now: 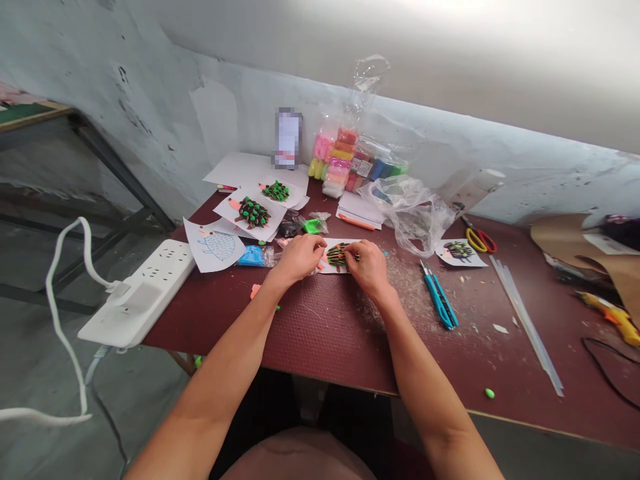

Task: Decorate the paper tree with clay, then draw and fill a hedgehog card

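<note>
A white card (327, 268) lies on the table in front of me, bearing a hedgehog figure (336, 255) with dark spines and bits of orange and green clay. My left hand (301, 259) rests at the card's left end, its fingers curled together; whatever they grip is hidden. Over the right part of the hedgehog, my right hand (367, 265) has thumb and fingers pinched, touching the spines. What sits in that pinch is too small to name. Beside my left hand is a packet of blue clay (251, 255), and farther back is a green clay packet (313, 227).
Finished-looking hedgehog cards (254, 213) and a blue hedgehog drawing (219, 247) lie left. A teal utility knife (440, 297), scissors (481, 241), glue sticks (527, 327) and a glue gun (610, 317) are right. Clay packs (345, 160) stand behind; a power strip (137, 293) overhangs the left edge.
</note>
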{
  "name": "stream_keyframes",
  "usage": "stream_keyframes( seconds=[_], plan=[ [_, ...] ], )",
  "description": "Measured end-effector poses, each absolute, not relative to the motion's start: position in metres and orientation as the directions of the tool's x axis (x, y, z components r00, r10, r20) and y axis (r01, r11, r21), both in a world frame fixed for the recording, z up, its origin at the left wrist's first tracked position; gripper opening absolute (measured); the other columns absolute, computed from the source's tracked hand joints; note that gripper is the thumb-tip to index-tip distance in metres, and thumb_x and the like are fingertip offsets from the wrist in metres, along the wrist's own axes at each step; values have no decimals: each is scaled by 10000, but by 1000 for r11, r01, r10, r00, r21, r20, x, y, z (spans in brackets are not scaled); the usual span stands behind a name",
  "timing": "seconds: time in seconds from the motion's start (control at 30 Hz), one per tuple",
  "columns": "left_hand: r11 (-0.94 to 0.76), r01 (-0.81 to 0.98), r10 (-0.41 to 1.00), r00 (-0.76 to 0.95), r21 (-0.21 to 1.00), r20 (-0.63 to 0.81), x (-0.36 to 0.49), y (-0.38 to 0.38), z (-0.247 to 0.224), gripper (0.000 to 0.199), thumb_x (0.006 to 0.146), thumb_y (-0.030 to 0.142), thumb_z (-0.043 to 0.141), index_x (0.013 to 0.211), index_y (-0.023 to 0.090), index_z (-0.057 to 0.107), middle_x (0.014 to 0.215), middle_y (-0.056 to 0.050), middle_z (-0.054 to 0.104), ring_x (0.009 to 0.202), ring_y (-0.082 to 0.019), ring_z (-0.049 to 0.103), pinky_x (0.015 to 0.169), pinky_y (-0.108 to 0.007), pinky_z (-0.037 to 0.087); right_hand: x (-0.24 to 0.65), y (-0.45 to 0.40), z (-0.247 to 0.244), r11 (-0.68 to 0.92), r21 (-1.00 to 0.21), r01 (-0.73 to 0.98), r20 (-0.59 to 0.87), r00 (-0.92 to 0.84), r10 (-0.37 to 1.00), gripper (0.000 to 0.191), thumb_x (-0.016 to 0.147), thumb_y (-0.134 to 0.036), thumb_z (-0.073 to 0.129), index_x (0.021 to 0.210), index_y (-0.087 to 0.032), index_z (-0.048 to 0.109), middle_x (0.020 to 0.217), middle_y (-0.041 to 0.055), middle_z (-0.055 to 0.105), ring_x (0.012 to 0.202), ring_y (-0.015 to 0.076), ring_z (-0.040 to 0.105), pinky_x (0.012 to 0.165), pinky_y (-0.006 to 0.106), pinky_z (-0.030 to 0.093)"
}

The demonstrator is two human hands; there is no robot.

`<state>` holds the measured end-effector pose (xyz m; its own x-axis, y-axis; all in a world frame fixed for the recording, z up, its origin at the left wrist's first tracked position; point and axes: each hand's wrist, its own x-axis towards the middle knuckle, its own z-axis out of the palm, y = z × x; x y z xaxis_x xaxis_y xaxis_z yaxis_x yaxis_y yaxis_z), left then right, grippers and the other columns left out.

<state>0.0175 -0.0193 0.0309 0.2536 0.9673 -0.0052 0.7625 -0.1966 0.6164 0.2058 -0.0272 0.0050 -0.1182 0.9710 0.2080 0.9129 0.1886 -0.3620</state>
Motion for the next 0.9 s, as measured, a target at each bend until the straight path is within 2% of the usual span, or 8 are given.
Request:
stream_keyframes(
  seconds=[0.17, 0.27, 0.4, 0.63, 0.77, 0.9],
  plan=[
    [-169, 815, 976, 216, 554, -21, 16, -18, 28, 338, 928, 153, 509, 1125, 172, 783, 1028, -118, 796, 1037, -256, 724, 943, -338, 513, 214, -24, 8, 152, -372, 916, 260, -54, 964, 226, 914, -201, 550, 938, -190, 774, 934, 89, 709, 895, 229, 605, 821, 323, 425],
    [-148, 861, 979, 196, 487, -48, 15, -18, 26, 324, 931, 162, 483, 1057, 175, 782, 1051, -136, 790, 1064, -288, 713, 927, -372, 506, 222, -22, 12, 107, -369, 923, 261, -8, 965, 242, 912, -198, 540, 964, -174, 776, 936, 94, 716, 891, 230, 616, 825, 327, 427],
    [-166, 874, 974, 218, 456, -64, 13, -18, 24, 288, 930, 180, 488, 1055, 175, 748, 1078, -133, 781, 1067, -290, 708, 890, -365, 495, 234, -19, 13, 28, -319, 947, 251, 56, 966, 265, 914, -203, 534, 994, -158, 783, 976, 115, 729, 910, 242, 627, 820, 328, 427],
    [-211, 854, 950, 295, 475, -107, 11, -20, 23, 324, 807, 150, 610, 1126, 175, 664, 1002, -89, 768, 957, -249, 708, 813, -321, 479, 252, -13, 5, -53, -220, 974, 202, 99, 974, 335, 934, -156, 479, 1063, -159, 788, 1028, 146, 739, 953, 259, 655, 844, 333, 448],
    [-272, 859, 932, 347, 433, -104, 11, -21, 22, 325, 749, 202, 676, 1072, 178, 654, 946, -89, 753, 974, -278, 683, 796, -331, 470, 255, -11, 2, -60, -213, 975, 152, 94, 984, 385, 949, -120, 442, 1141, -150, 774, 1099, 162, 743, 1011, 272, 669, 879, 339, 456],
    [-286, 870, 927, 358, 402, -114, 12, -23, 21, 315, 754, 155, 642, 1068, 179, 637, 927, -83, 748, 970, -272, 676, 776, -323, 460, 254, -10, 0, -35, -223, 974, 147, 68, 987, 358, 955, -155, 461, 1126, -153, 775, 1096, 167, 746, 1005, 280, 671, 875, 349, 465]
  ],
)
